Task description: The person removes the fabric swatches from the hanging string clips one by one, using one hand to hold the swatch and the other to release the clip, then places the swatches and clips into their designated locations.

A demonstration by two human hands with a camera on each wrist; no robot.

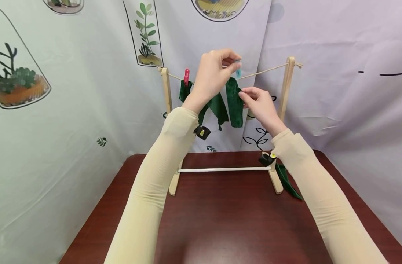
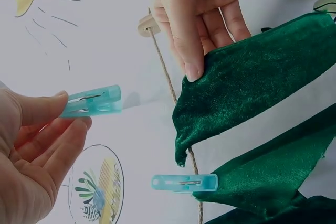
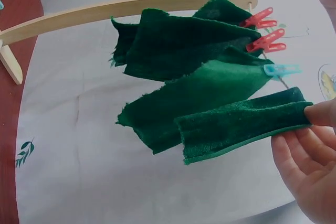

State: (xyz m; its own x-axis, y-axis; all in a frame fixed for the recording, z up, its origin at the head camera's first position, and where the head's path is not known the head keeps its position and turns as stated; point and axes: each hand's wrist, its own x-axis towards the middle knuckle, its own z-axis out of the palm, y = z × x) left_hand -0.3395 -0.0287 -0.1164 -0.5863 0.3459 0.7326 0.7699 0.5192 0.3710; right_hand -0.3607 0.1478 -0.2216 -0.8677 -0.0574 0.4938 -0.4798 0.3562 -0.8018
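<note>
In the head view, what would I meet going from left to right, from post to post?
Light wooden left post, red plastic clothespin, left hand, translucent light-blue plastic clothespin, right hand, light wooden right post.

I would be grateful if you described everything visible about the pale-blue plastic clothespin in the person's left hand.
The pale-blue plastic clothespin looks translucent and slim, with two long arms and a thin metal spring showing between them. The person's left hand pinches one end between thumb and fingers. Its free end points toward the green velvety cloth strip and beige twisted rope, touching neither.
</note>
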